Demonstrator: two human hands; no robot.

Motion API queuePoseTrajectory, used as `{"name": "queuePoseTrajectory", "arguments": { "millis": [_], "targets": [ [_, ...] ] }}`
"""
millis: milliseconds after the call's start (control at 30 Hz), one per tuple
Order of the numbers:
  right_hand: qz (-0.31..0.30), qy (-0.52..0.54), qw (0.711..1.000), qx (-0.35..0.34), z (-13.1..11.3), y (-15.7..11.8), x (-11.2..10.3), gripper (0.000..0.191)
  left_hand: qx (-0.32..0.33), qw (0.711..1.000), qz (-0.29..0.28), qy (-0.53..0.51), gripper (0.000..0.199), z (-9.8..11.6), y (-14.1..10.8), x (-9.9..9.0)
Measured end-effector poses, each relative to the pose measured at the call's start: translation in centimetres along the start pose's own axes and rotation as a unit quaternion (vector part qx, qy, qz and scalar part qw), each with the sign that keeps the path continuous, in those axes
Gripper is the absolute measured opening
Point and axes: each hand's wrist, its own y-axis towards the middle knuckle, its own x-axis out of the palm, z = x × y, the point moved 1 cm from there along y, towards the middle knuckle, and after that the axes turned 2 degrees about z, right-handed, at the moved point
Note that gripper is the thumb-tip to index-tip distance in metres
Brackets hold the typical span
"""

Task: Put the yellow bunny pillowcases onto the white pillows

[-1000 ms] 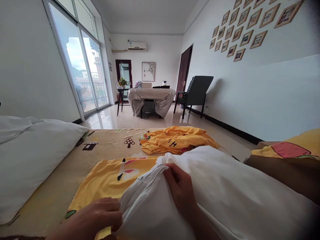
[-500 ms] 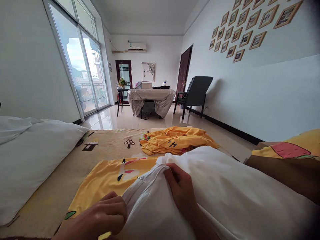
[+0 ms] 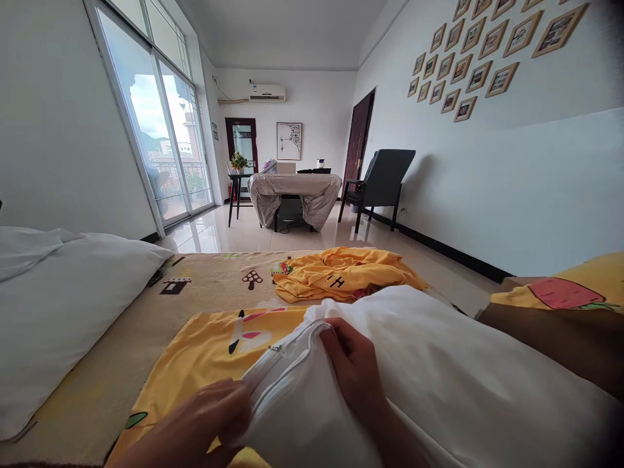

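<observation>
A white zippered pillow lies across the front right, its zipped edge running diagonally towards me. My right hand is closed on the pillow's corner, thumb and fingers pinching the fabric. Lower down the same edge, my left hand grips the cloth beside the zip; its fingertips are partly hidden and slightly blurred. Between the two hands, a small metal zip pull shows on the seam. Beneath the pillow and left hand spreads a flat yellow printed cloth.
A second white pillow rests at the left on the beige patterned blanket. Crumpled yellow fabric lies at the far edge. Beyond stand a covered table and a dark chair. A yellow-clothed lap shows at right.
My left hand has shifted slightly along the zipped edge, its back turning, and the cloth between the hands looks straighter. My right hand stays in place on the corner.
</observation>
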Motion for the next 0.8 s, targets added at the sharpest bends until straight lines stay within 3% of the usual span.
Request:
{"name": "queuePoseTrajectory", "arguments": {
  "millis": [100, 233, 367, 467, 600, 800],
  "targets": [
    [0.010, -0.003, 1.000, -0.008, -0.1, 0.1, -0.2, 0.033, -0.035, 0.998, 0.037, 0.038, 0.004, -0.3, 0.1, 0.4],
    [0.022, -0.005, 1.000, -0.011, -0.3, 0.3, -0.4, 0.035, 0.087, 0.986, 0.119, 0.080, 0.004, 0.6, 0.8, 0.5],
    [0.035, -0.001, 0.999, -0.009, -0.4, 0.6, -0.7, 0.035, 0.195, 0.954, 0.182, 0.136, 0.018, 1.5, 1.5, 0.9],
    [0.043, -0.002, 0.999, -0.011, -0.3, 0.7, -1.0, 0.034, 0.215, 0.943, 0.190, 0.169, 0.022, 1.7, 1.5, 1.3],
    [0.042, -0.008, 0.999, -0.011, 0.1, 0.8, -1.3, 0.034, 0.227, 0.941, 0.205, 0.141, 0.026, 2.1, 1.4, 1.0],
    [0.044, -0.009, 0.999, -0.019, 0.4, 1.0, -1.2, 0.035, 0.222, 0.955, 0.157, 0.119, 0.017, 2.6, 0.7, -0.3]
  ]
}}
